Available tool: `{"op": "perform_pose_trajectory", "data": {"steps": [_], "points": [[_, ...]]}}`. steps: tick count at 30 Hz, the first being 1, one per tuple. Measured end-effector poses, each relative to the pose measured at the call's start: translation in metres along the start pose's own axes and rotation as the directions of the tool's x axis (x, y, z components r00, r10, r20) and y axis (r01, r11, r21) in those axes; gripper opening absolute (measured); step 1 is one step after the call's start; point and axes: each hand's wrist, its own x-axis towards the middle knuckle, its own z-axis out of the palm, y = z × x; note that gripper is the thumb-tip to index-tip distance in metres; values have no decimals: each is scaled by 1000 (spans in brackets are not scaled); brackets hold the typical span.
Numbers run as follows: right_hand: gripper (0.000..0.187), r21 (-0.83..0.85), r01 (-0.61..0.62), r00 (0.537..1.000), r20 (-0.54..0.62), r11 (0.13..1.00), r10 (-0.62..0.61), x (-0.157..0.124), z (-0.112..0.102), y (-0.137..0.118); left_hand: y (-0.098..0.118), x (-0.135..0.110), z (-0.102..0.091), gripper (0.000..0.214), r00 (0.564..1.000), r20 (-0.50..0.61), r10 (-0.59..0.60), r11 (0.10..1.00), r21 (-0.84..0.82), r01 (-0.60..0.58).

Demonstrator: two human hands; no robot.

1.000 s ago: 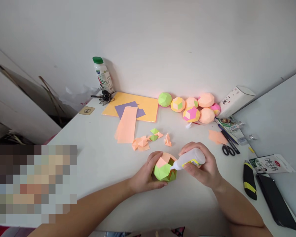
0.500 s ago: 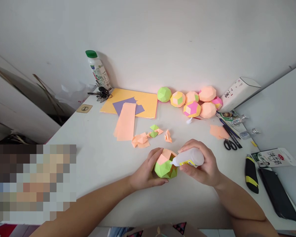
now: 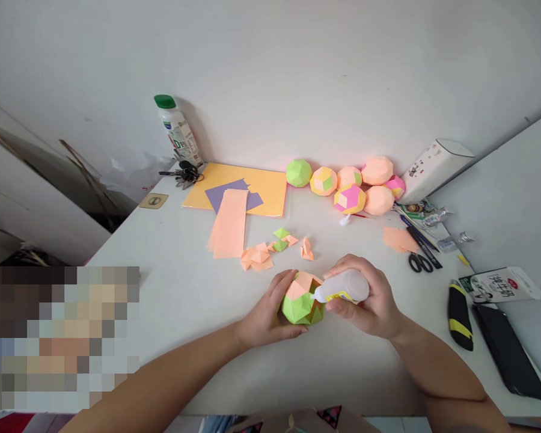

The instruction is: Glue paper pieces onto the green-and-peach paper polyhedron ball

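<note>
Both hands (image 3: 265, 316) flank the paper ball (image 3: 299, 308), the left cupping it.

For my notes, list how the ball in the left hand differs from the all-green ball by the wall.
The held ball is green and peach; the all-green ball shows only green. The held ball has an opening, while the all-green ball shows none. The held ball sits in the left hand; the all-green ball rests on the table. Both are faceted and look like paper.
</note>
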Motion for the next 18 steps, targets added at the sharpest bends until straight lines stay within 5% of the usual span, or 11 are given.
{"op": "perform_pose_trajectory", "data": {"steps": [18], "points": [[23,78,-20,996,85,997,13,-2,-1,-1,0,-1,0,93,1000,8,13,1000,14,-13]]}}
